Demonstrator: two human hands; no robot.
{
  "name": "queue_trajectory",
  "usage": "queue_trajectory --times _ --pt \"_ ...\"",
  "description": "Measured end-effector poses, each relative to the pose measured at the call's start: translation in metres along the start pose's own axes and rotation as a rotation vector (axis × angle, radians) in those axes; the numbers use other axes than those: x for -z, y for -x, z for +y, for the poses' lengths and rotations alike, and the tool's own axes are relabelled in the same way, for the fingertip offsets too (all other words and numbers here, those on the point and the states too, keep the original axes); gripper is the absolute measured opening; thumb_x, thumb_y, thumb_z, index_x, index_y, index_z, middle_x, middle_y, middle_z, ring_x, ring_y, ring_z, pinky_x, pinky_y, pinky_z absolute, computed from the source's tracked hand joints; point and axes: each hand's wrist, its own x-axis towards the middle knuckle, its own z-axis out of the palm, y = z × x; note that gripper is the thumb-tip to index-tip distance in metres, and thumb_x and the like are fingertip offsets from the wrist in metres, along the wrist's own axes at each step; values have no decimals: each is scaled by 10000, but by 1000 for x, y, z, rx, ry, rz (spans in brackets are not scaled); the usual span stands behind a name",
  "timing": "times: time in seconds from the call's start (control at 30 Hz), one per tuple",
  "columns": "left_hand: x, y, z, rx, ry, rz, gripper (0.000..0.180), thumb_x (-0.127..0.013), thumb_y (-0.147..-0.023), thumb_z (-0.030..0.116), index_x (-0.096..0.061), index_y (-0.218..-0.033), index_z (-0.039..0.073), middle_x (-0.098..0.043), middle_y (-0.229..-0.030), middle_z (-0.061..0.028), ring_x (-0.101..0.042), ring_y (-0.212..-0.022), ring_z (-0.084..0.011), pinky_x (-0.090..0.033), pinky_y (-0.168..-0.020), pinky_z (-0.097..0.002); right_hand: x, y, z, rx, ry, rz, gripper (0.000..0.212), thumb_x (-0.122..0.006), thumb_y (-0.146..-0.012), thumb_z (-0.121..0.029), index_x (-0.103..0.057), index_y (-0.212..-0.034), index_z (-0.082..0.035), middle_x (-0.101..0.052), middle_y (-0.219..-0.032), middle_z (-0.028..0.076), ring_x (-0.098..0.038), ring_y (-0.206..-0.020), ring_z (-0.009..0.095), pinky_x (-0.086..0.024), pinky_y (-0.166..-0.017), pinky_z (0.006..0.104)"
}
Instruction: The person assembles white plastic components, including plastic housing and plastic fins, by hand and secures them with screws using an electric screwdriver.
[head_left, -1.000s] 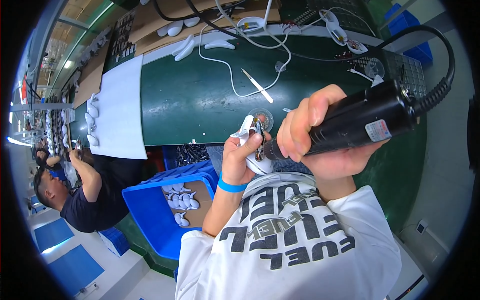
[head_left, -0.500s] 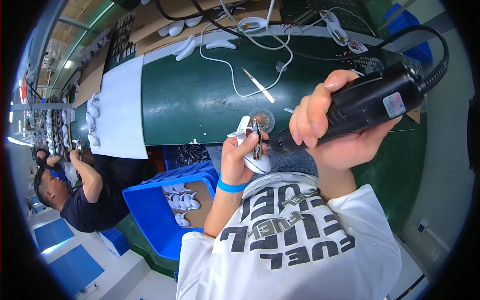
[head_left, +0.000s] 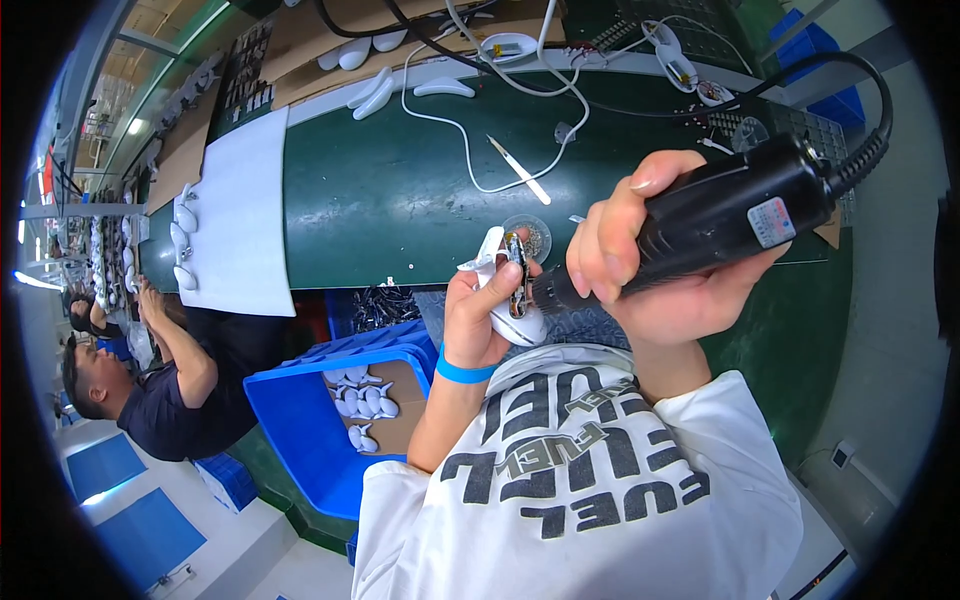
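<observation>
My left hand grips a small white plastic part with a green circuit board on it, held up close to my chest. My right hand is wrapped around a black electric screwdriver whose tip presses against the part. A black cable runs from the tool's back end. Below the part lies a small round dish on the green table.
White cables, a pale stick-like tool and several white plastic shells lie on the table. A white sheet covers its left part. A blue bin with white parts stands below. Another person works at left.
My right hand has tilted the screwdriver up and to the right, its body now higher in view. The left hand keeps the white part in place.
</observation>
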Motion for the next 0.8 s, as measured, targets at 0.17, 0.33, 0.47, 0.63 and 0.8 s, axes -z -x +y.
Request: queue_trajectory --times 0.17,0.33,0.47,0.63,0.8 --pt "-4 1 2 14 12 24 460 -730 -976 163 -601 -1376 -25 -726 -1038 -87 -674 -826 -127 -552 -750 -282 3 -2 -2 19 40 4 918 -295 -958 -859 -469 -1267 -13 -578 -764 110 -531 -529 197 -469 -520 366" --pt "3 5 7 -33 -6 23 572 -676 -982 136 -480 -1471 -88 -699 -1046 -119 -668 -836 -165 -558 -767 -345 11 -9 -6 54 36 1 935 -305 -954 -863 -473 -1296 -9 -584 -789 103 -548 -576 196 -478 -552 364" --pt "13 10 11 -47 -54 -93 707 -739 -916 123 -428 -1515 -89 -707 -1083 -157 -689 -842 -204 -566 -800 -380 22 -9 10 62 117 85 998 -310 -923 -897 -482 -1313 6 -580 -774 106 -556 -603 204 -477 -576 359" --pt "2 9 14 4 -68 -114 739 -805 -860 113 -476 -1495 -70 -723 -1130 -172 -700 -841 -193 -576 -768 -314 37 -8 30 12 207 64 1017 -333 -935 -876 -471 -1300 63 -607 -802 133 -573 -627 195 -495 -605 338" --pt "14 6 8 20 -137 -92 645 -793 -874 112 -533 -1436 -70 -707 -1250 -189 -703 -832 -189 -585 -759 -315 36 -8 28 -10 237 31 1018 -337 -932 -877 -465 -1295 65 -608 -817 134 -578 -644 190 -495 -631 340"
